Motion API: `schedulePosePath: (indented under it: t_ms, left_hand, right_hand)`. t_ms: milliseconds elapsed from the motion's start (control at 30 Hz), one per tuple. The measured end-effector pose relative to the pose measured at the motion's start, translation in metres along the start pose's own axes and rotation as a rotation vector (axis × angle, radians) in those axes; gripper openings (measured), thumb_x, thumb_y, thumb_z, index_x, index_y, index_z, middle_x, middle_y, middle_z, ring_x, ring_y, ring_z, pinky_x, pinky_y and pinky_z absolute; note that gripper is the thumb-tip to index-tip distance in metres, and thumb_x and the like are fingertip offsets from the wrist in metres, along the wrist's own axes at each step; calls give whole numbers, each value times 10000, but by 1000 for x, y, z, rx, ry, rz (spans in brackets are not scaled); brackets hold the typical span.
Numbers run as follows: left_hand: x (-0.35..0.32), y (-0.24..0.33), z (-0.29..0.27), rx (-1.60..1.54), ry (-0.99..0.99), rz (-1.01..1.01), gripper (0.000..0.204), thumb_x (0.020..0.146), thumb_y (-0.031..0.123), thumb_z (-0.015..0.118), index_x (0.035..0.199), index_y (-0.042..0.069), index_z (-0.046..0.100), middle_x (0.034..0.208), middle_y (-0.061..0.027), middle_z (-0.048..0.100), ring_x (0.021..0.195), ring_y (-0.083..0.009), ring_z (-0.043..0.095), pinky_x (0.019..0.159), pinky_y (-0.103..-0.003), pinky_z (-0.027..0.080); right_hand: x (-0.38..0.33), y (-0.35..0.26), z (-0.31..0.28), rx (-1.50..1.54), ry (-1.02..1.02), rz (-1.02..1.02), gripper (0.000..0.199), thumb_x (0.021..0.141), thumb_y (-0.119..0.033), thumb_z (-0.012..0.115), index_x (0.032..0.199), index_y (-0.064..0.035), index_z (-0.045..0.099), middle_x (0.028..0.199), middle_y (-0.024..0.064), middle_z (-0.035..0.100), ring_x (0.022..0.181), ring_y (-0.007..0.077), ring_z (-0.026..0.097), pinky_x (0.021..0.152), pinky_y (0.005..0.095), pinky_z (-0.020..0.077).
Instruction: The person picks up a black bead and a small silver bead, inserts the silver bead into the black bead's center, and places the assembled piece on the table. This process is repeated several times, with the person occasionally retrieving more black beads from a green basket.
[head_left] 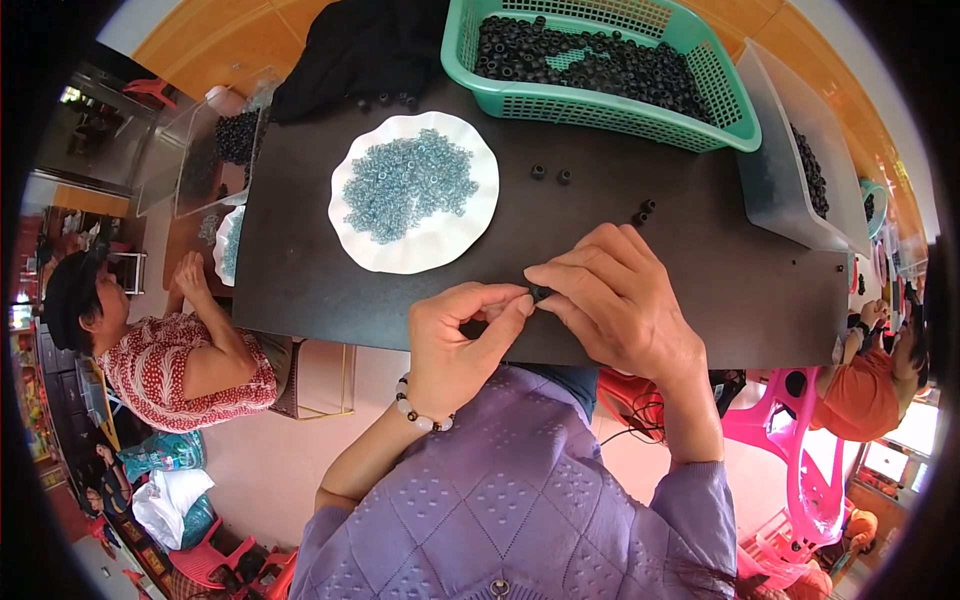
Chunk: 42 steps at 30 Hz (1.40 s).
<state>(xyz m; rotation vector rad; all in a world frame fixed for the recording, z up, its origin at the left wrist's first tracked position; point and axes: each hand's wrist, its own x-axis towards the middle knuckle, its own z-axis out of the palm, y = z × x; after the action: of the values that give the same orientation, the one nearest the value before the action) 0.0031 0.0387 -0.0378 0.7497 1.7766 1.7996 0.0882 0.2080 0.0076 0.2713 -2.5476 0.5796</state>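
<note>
Close to the near edge of the dark table, both hands meet at their fingertips. My right hand (630,300) is closed, pinching a small black cylindrical part (541,293) between thumb and fingers. My left hand (460,335), with a beaded bracelet on its wrist, is pinched shut against the same part; whether it also holds something tiny is hidden. Beyond my left hand, a white wavy-rimmed plate (378,262) bears a heap of small clear bluish pieces (410,185). Several loose black parts (565,177) lie on the table beyond my right hand.
A green mesh basket (620,115) of black parts stands at the table's far side. To its right is a translucent bin (775,180); a black cloth (350,60) lies at the far left. Another person (180,370) sits at left; a pink stool (800,450) stands at right.
</note>
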Motion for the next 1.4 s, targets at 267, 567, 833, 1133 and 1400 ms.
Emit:
schedulePosePath:
  t_ms: [267,567,833,1133,1400]
  left_hand:
    - [3,1,-2,257,-26,117,94,803,-2,668,893,-21,687,758,-69,648,672,-87,583,623,-223,462]
    - [8,-5,-4,318,80,288,130,748,21,694,878,14,689,763,-85,656,645,-189,609,590,-281,478]
    - [10,-6,-2,517,13,485,181,730,-25,695,910,-1,701,777,-100,674,662,-206,608,596,-292,472]
    - [10,-8,-1,606,-9,529,143,723,-6,695,865,3,688,777,-96,668,651,-222,598,578,-310,470]
    - [11,-15,-1,592,-16,501,110,716,-1,689,821,11,660,730,-70,642,644,-215,596,571,-307,470]
  right_hand:
    - [-3,4,2,12,-56,20,280,681,-67,728,947,-51,640,859,52,635,751,248,554,652,345,437]
    - [-10,13,6,77,-66,86,286,698,-42,716,976,-45,647,830,57,636,747,244,557,682,340,438]
    - [-12,10,7,76,-103,124,316,714,-42,703,1025,-49,645,772,50,603,740,231,556,667,340,419]
    - [-12,8,9,40,-124,92,345,717,-64,699,1054,-41,629,775,62,581,751,239,546,680,350,421]
    - [-15,10,11,70,-127,116,334,723,-58,693,1049,-38,628,775,70,572,753,250,542,691,350,424]
